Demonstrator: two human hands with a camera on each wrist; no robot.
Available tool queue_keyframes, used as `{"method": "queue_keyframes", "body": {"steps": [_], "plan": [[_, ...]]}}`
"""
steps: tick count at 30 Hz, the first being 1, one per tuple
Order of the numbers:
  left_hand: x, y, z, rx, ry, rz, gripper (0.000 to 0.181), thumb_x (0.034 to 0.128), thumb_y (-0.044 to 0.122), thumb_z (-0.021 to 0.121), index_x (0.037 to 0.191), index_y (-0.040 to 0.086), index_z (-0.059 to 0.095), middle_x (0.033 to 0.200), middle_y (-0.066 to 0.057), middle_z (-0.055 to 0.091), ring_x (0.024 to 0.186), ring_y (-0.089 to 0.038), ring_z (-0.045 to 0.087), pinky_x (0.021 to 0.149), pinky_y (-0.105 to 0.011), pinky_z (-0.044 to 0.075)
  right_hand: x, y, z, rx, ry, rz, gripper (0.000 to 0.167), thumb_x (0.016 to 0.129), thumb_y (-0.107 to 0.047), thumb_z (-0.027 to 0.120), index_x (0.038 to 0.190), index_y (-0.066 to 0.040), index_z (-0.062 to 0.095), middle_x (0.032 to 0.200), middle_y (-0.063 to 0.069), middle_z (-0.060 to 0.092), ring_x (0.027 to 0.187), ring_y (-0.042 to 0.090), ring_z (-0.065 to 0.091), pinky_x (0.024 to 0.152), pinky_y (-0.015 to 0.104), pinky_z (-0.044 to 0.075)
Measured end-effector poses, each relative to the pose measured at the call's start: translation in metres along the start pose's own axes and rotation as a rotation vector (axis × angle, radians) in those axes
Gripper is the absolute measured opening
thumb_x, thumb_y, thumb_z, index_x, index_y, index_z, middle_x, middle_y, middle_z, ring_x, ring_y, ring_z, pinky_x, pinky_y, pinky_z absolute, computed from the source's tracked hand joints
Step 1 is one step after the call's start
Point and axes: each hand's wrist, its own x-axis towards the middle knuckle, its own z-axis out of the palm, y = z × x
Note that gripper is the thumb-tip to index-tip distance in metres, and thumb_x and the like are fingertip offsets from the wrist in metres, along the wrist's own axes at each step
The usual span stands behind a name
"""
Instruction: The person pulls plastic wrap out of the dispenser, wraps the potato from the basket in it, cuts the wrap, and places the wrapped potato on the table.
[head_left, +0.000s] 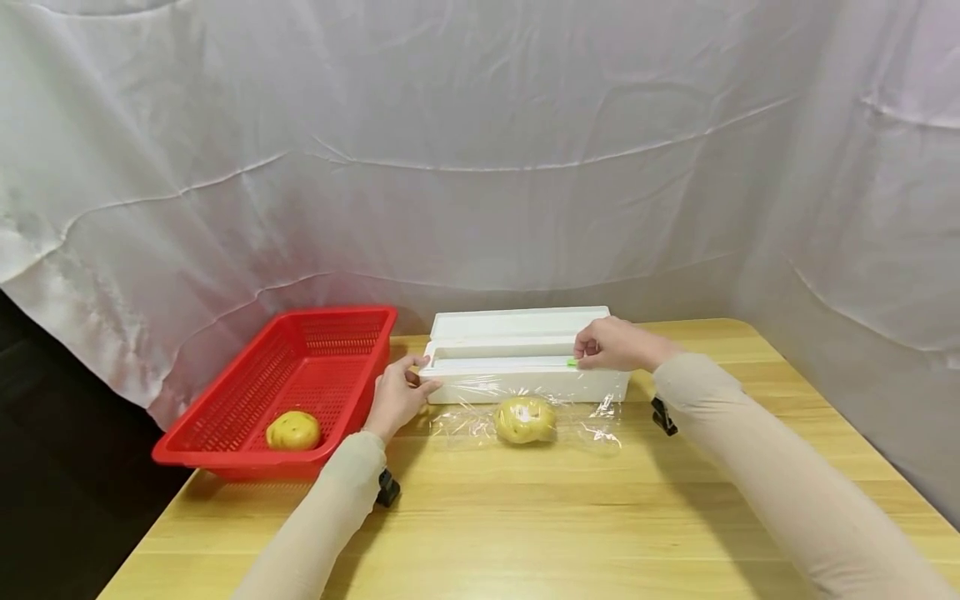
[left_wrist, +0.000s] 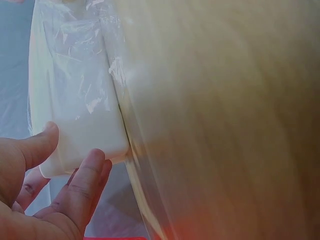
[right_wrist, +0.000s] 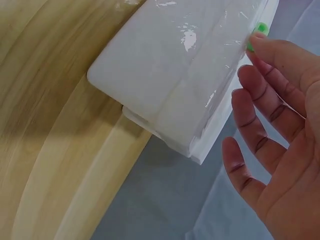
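A dark patch (head_left: pixel 60 467) fills the lower left of the frame. Beside it, left of centre, a red basket (head_left: pixel 217 458) with slotted walls rests on the wooden tabletop (head_left: pixel 480 517); a loose yellow potato (head_left: pixel 293 431) lies inside, near its front edge.

Just right of the basket, the left hand (head_left: pixel 395 396) grips the left end of a long white box (head_left: pixel 453 390), thumb at the front corner and fingers around the end; the left wrist view shows this grip close up. A black clip (head_left: pixel 387 488) hangs at that wrist, below the pale sleeve.

The box lies across the middle of the frame, its lid (head_left: pixel 521 323) folded back towards the grey-white curtain (head_left: pixel 450 217). Clear film (head_left: pixel 596 423) drapes over the front wall and onto the tabletop. A wrapped-looking potato (head_left: pixel 525 419) sits with this film just in front of the box, near the centre; whether film runs under it cannot be told.

Further right, the right hand (head_left: pixel 611 343) pinches a small green slider (head_left: pixel 572 362) at the box's edge between thumb and forefinger, the other fingers loosely bent. A second black clip (head_left: pixel 663 417) hangs at that wrist.
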Motion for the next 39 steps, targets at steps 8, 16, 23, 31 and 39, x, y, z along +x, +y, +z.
{"method": "queue_keyframes", "body": {"steps": [8, 16, 23, 31, 39], "plan": [[-0.001, -0.001, 0.002, -0.009, -0.001, -0.006, 0.046, 0.0896, 0.009, 0.087, 0.133, 0.008, 0.071, 0.093, -0.017, 0.078, 0.074, -0.034, 0.076, 0.06, -0.027, 0.06, -0.004, 0.003, -0.001, 0.004, -0.018, 0.017, 0.01, 0.099, -0.018, 0.075, 0.09, -0.014, 0.072, 0.076, -0.005, 0.056, 0.072, 0.01, 0.049, 0.071, 0.029, 0.043], [-0.001, 0.002, 0.004, -0.013, 0.003, -0.003, 0.046, 0.0897, 0.009, 0.087, 0.133, 0.008, 0.072, 0.094, -0.018, 0.078, 0.076, -0.037, 0.076, 0.06, -0.025, 0.059, -0.011, 0.002, -0.005, -0.077, -0.012, 0.018, 0.014, 0.099, -0.02, 0.076, 0.087, -0.019, 0.069, 0.075, -0.006, 0.053, 0.072, 0.01, 0.048, 0.066, 0.03, 0.039], [-0.003, 0.004, 0.006, 0.008, 0.003, 0.011, 0.046, 0.0895, 0.009, 0.087, 0.133, 0.007, 0.072, 0.091, -0.017, 0.077, 0.07, -0.03, 0.074, 0.061, -0.026, 0.058, -0.022, 0.005, -0.008, -0.124, -0.001, 0.037, 0.014, 0.099, -0.02, 0.076, 0.087, -0.02, 0.069, 0.077, -0.006, 0.057, 0.073, 0.011, 0.05, 0.064, 0.03, 0.039], [-0.002, 0.004, 0.003, 0.018, 0.008, 0.005, 0.046, 0.0898, 0.01, 0.087, 0.133, 0.008, 0.072, 0.091, -0.017, 0.078, 0.071, -0.032, 0.076, 0.061, -0.027, 0.059, -0.041, 0.023, -0.013, -0.137, 0.034, 0.054, 0.012, 0.098, -0.019, 0.077, 0.088, -0.02, 0.07, 0.078, -0.006, 0.059, 0.074, 0.011, 0.051, 0.066, 0.03, 0.041], [-0.003, 0.003, 0.004, 0.014, 0.006, 0.003, 0.045, 0.0895, 0.01, 0.087, 0.132, 0.009, 0.073, 0.09, -0.015, 0.077, 0.069, -0.031, 0.075, 0.061, -0.028, 0.059, -0.048, 0.028, -0.012, -0.148, 0.049, 0.056, 0.01, 0.098, -0.023, 0.078, 0.09, -0.021, 0.071, 0.079, -0.007, 0.06, 0.075, 0.011, 0.052, 0.065, 0.031, 0.042]]}}
